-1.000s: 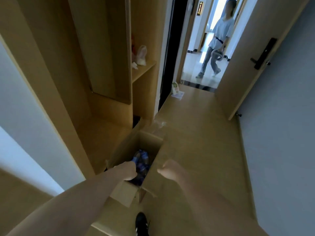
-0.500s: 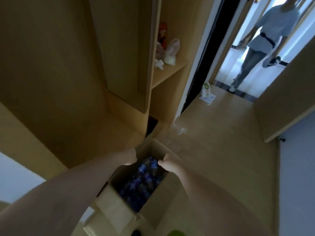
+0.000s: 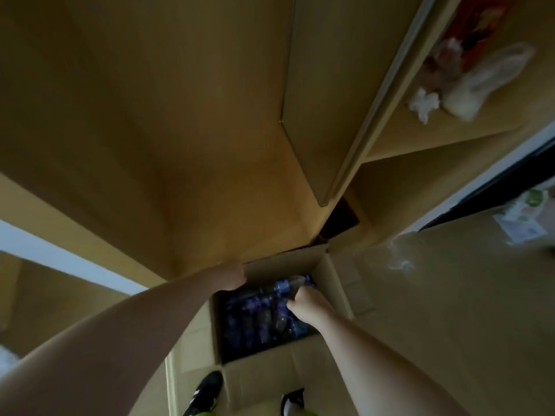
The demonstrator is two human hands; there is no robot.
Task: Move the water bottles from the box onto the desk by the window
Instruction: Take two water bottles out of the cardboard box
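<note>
An open cardboard box (image 3: 336,280) stands on the wooden floor below me. It holds several clear water bottles (image 3: 258,319) with blue labels, packed close in the dark inside. My left hand (image 3: 232,274) is at the box's far left rim, fingers curled over the cardboard edge. My right hand (image 3: 304,304) reaches into the right side of the box, with its fingers curled round a water bottle (image 3: 289,284) near the far right corner. The fingertips are hidden among the bottles. The desk and the window are out of view.
A tall wooden wardrobe (image 3: 180,130) rises right behind the box, its door (image 3: 318,100) ajar. A shelf (image 3: 444,139) at upper right holds plastic bags (image 3: 486,82). A carton and paper (image 3: 522,223) lie on the floor at right. My black shoes (image 3: 207,391) stand just before the box.
I have bent lower over the box, so it fills more of the view. My right hand went from the box's right rim down among the bottles. The doorway and the person left the view.
</note>
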